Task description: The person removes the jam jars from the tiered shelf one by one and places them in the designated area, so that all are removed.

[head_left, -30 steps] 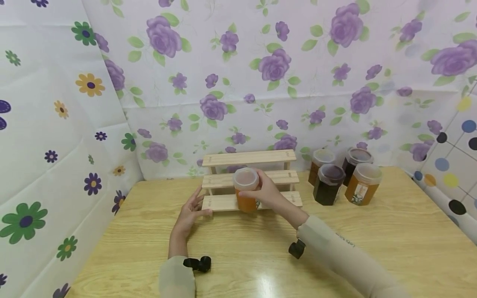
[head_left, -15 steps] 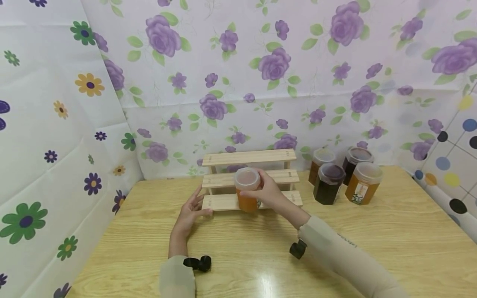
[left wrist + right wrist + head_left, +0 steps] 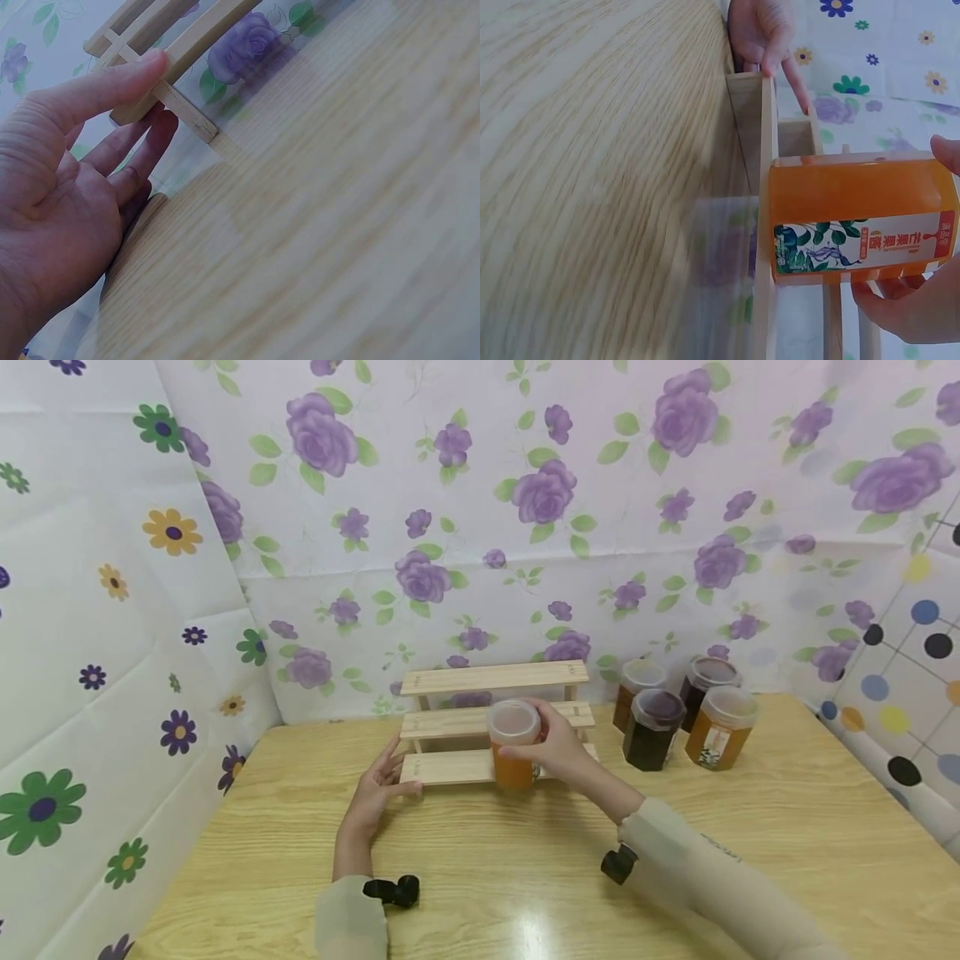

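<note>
A jar of orange jam with a translucent lid stands upright at the lowest board of a three-step wooden display rack. My right hand grips the jar near its top, thumb in front and fingers round the far side. In the right wrist view the base of the jam jar meets the lowest board, and its printed label shows. My left hand holds the rack's left end; in the left wrist view its thumb lies on the lowest board's end and the fingers reach behind.
Right of the rack several lidded jars stand grouped: a dark jar, an orange one with a label, and two behind. Flowered cloth hangs at the back and left. The table has a wood-grain top.
My right hand has shifted the orange jam jar a little to the right along the lowest board. The left hand stays at the rack's end. The head view has turned slightly.
</note>
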Demonstrator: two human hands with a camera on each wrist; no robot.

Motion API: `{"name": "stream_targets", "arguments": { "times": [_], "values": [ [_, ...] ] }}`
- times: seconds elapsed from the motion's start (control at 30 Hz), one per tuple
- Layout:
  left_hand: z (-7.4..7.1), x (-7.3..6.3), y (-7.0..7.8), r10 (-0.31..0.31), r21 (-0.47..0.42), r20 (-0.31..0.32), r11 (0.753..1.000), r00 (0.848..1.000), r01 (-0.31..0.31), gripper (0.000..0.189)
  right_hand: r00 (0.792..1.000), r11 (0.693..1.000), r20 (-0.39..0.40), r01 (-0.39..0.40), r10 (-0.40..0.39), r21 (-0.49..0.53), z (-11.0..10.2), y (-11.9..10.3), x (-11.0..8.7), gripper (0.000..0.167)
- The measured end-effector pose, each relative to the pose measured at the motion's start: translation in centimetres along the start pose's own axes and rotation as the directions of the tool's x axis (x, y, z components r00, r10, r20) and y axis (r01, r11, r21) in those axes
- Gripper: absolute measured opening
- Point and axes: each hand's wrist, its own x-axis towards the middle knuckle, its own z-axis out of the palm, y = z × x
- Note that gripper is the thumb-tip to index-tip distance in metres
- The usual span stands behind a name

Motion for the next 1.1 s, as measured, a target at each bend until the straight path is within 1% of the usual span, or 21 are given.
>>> {"name": "stream_targets", "arguments": {
  "times": [0.13,0.23,0.37,0.5,0.57,0.67,0.73,0.8,0.9,0.97,1.1],
  "values": [
    [-0.1,0.1,0.0,0.002,0.012,0.002,1.0,1.0,-0.002,0.093,1.0,0.999,-0.028,0.012,-0.013,-0.043,-0.9,0.2,-0.3,0.082],
    [0.0,0.3,-0.1,-0.003,0.001,0.004,1.0,1.0,0.003,0.092,0.999,0.999,-0.034,0.008,-0.01,-0.048,-1.7,0.3,-0.6,0.083],
    [0.1,0.4,-0.1,0.002,-0.01,0.018,1.0,1.0,-0.001,0.092,0.999,0.998,-0.037,-0.014,0.011,-0.06,-2.7,0.3,-1.2,0.084],
    [-0.2,0.4,-0.2,0.024,0.002,0.034,1.0,0.999,-0.025,0.094,0.998,0.995,-0.051,-0.051,0.046,-0.091,-3.8,0.3,-1.9,0.085],
    [-0.4,0.4,-0.3,0.042,0.013,0.026,0.999,0.999,-0.042,0.095,0.996,0.992,-0.058,-0.067,0.061,-0.103,-4.3,0.3,-2.2,0.087],
    [-0.7,0.2,-0.4,0.048,0.025,0.013,0.999,0.999,-0.048,0.096,0.995,0.99,-0.067,-0.077,0.069,-0.114,-5.0,0.3,-2.5,0.089],
    [-0.9,0.2,-0.3,0.042,0.02,0.011,0.999,0.999,-0.043,0.097,0.993,0.988,-0.082,-0.089,0.079,-0.124,-5.6,0.3,-2.8,0.091],
    [-1.0,0.1,-0.3,0.024,0.016,0.018,1.0,1.0,-0.024,0.096,0.991,0.986,-0.1,-0.098,0.085,-0.131,-6.3,0.4,-3.2,0.093],
    [-1.0,0.1,-0.3,0.0,0.021,0.019,1.0,1.0,-0.001,0.095,0.986,0.982,-0.134,-0.117,0.097,-0.148,-7.5,0.6,-3.9,0.092],
    [-1.0,0.2,-0.3,-0.018,0.022,0.008,1.0,1.0,0.018,0.095,0.985,0.981,-0.145,-0.119,0.097,-0.152,-8.4,0.7,-4.3,0.09],
    [-1.0,0.3,-0.3,-0.022,0.015,0.004,1.0,1.0,0.022,0.095,0.981,0.977,-0.159,-0.136,0.11,-0.167,-10.2,0.4,-5.5,0.089]
  ]
}}
